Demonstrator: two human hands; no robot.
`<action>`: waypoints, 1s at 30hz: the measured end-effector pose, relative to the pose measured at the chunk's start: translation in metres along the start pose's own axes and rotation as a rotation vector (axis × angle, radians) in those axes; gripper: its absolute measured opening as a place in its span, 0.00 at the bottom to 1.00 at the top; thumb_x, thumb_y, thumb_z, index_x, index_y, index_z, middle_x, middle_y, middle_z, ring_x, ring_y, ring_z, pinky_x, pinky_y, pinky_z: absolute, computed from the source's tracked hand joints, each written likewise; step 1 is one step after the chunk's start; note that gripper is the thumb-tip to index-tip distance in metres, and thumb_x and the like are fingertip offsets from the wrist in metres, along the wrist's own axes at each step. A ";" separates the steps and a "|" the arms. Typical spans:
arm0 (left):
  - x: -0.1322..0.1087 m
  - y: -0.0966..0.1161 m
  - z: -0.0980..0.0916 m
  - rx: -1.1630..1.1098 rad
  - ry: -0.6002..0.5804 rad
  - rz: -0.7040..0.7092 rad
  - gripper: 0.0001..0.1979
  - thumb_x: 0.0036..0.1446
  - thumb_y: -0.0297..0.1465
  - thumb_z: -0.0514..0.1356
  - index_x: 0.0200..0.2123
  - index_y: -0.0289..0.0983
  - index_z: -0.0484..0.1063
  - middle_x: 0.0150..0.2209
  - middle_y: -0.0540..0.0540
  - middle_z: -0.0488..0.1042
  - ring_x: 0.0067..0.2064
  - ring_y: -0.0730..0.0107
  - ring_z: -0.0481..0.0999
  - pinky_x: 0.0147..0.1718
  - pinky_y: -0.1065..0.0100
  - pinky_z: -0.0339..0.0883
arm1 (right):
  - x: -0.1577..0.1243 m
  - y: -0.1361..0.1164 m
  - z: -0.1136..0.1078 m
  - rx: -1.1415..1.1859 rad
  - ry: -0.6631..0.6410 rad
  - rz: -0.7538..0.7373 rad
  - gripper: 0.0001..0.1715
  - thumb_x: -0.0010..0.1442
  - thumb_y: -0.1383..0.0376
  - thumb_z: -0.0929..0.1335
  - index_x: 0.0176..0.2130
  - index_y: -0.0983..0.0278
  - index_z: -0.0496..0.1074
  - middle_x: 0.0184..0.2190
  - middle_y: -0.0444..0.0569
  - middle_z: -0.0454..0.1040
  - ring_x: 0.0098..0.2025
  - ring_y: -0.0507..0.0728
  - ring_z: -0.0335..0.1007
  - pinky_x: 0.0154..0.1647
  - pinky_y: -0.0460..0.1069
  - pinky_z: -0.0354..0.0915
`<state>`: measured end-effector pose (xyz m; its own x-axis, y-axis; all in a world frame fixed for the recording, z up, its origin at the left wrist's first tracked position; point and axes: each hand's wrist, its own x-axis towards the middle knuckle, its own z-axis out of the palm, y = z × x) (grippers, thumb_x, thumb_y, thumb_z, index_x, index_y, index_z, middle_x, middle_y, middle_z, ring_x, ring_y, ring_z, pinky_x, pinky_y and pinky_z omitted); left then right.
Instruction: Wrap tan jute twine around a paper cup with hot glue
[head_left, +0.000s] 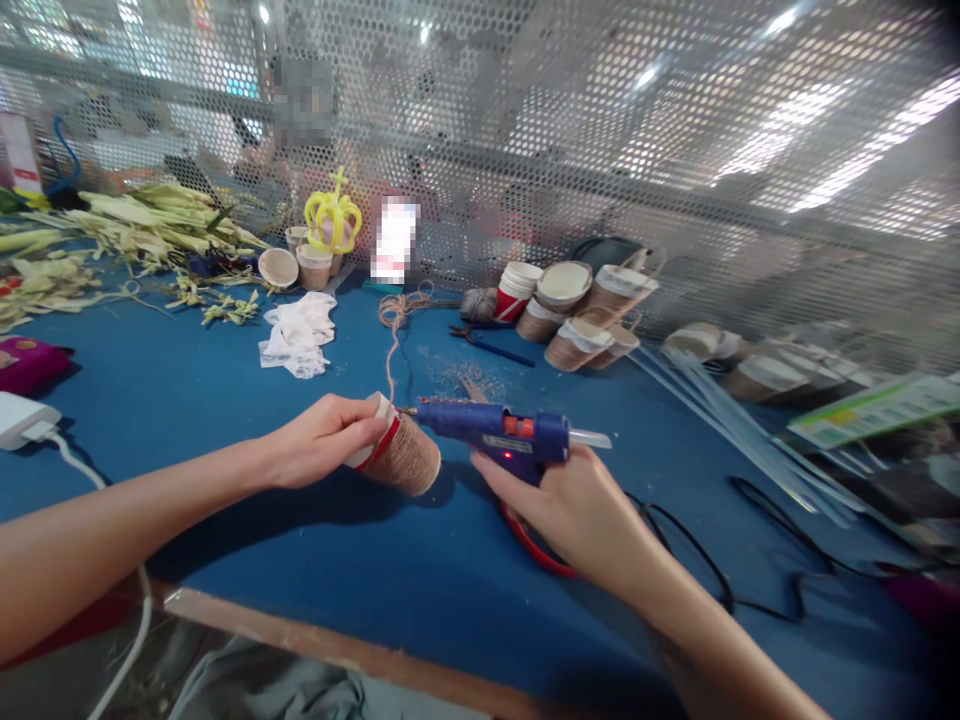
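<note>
My left hand (319, 440) is closed around the rim end of a paper cup (401, 455) lying on its side, mostly wrapped in brown twine with a red and white band still bare. A strand of twine (391, 350) runs from the cup back to a loose coil. My right hand (559, 500) grips a blue hot glue gun (499, 432), its nozzle touching the cup near the red band. A clear glue stick juts from the gun's back.
Blue table (225, 400). Twine-wrapped and plain paper cups (574, 310) lie piled at the back, clear glue sticks (712, 400) to the right, black cord (705, 560) near my right arm. Crumpled white cloth (300, 335), dried leaves (135, 230), yellow crown (333, 215), white charger (22, 420) left. Perforated metal screen behind.
</note>
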<state>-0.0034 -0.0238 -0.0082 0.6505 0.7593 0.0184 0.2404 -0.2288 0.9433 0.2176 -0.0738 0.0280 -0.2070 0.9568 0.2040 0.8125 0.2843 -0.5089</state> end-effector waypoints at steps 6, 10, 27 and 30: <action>0.000 0.001 0.001 0.003 -0.004 0.003 0.17 0.58 0.38 0.46 0.33 0.33 0.70 0.33 0.47 0.74 0.38 0.66 0.71 0.39 0.68 0.64 | 0.000 -0.004 -0.004 0.147 -0.090 0.210 0.16 0.52 0.58 0.65 0.19 0.62 0.62 0.10 0.41 0.63 0.13 0.50 0.59 0.17 0.46 0.59; 0.000 0.002 0.001 0.014 0.008 -0.005 0.17 0.58 0.37 0.46 0.31 0.32 0.70 0.31 0.47 0.73 0.37 0.66 0.71 0.39 0.68 0.65 | 0.005 0.001 -0.010 0.426 -0.139 0.300 0.12 0.51 0.58 0.67 0.27 0.64 0.66 0.11 0.38 0.62 0.13 0.48 0.58 0.16 0.44 0.58; -0.001 0.003 0.000 0.146 0.027 0.084 0.18 0.57 0.36 0.45 0.28 0.32 0.70 0.27 0.49 0.71 0.33 0.68 0.69 0.36 0.69 0.64 | 0.070 0.107 -0.007 0.144 0.087 0.606 0.14 0.60 0.62 0.63 0.44 0.67 0.66 0.39 0.49 0.70 0.35 0.52 0.69 0.33 0.51 0.67; -0.001 0.003 0.000 0.153 0.027 0.081 0.18 0.57 0.36 0.45 0.27 0.32 0.70 0.26 0.49 0.70 0.32 0.69 0.68 0.35 0.69 0.64 | 0.065 0.099 -0.012 0.087 0.134 0.452 0.10 0.60 0.61 0.63 0.38 0.66 0.68 0.36 0.48 0.70 0.34 0.52 0.68 0.33 0.49 0.66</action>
<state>-0.0035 -0.0249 -0.0053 0.6528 0.7505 0.1028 0.2968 -0.3783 0.8768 0.2909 0.0160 0.0005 0.2329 0.9712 0.0495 0.7551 -0.1485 -0.6386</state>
